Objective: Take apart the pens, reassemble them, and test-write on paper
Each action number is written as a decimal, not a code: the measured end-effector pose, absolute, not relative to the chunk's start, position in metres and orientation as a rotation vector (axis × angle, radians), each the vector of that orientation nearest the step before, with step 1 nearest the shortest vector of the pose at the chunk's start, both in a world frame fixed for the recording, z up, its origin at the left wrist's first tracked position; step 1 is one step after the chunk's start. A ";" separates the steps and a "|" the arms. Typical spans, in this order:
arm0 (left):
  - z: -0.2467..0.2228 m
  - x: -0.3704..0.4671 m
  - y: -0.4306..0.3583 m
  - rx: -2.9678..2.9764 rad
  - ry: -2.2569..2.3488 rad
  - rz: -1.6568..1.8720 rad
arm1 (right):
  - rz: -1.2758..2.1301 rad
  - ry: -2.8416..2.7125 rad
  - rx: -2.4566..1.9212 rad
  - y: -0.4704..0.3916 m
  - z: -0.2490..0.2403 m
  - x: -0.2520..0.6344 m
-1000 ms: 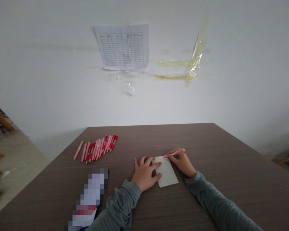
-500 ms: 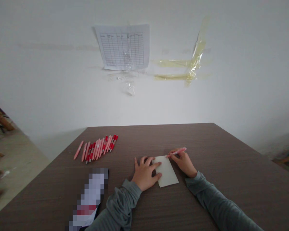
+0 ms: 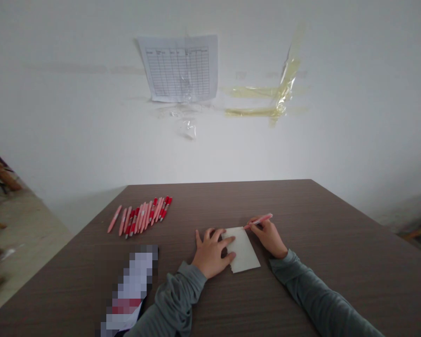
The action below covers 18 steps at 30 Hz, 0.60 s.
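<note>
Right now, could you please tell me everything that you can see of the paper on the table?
The paper is small, off-white and roughly rectangular, with a matt look; its near left corner looks ragged. It lies flat on the brown table, slightly turned. The left hand rests with spread fingers over its left side. The tip of the pink pen in the right hand is at its far right corner; whether it touches is unclear. I can make out no writing.

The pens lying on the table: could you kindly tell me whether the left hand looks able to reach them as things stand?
Probably yes: nothing visible stands between the left hand and the pens, and they look within reach, though it would have to leave the paper under its fingers.
</note>
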<state>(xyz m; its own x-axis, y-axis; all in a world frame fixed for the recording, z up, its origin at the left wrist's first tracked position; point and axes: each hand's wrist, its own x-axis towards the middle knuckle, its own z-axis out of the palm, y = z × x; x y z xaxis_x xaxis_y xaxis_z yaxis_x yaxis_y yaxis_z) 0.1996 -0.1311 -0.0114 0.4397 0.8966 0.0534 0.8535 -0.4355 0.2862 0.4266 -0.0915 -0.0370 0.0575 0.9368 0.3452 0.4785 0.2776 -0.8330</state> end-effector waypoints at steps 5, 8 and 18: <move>-0.011 0.199 -0.131 2.474 1.523 0.297 | 0.587 -1.574 -1.352 -0.090 -0.038 0.428; -0.012 0.199 -0.130 2.474 1.524 0.301 | 0.613 -1.537 -1.333 -0.089 -0.040 0.428; -0.013 0.197 -0.131 2.475 1.505 0.314 | 0.882 -0.979 -1.079 -0.081 -0.044 0.437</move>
<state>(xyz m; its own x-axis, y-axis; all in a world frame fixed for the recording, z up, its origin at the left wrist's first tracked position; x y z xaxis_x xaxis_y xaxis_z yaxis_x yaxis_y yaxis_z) 0.1975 -0.1314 -0.0130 0.4502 0.8906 0.0640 0.8419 -0.4472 0.3020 0.4370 -0.0815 -0.0441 0.3223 0.9257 0.1982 -0.1017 0.2420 -0.9649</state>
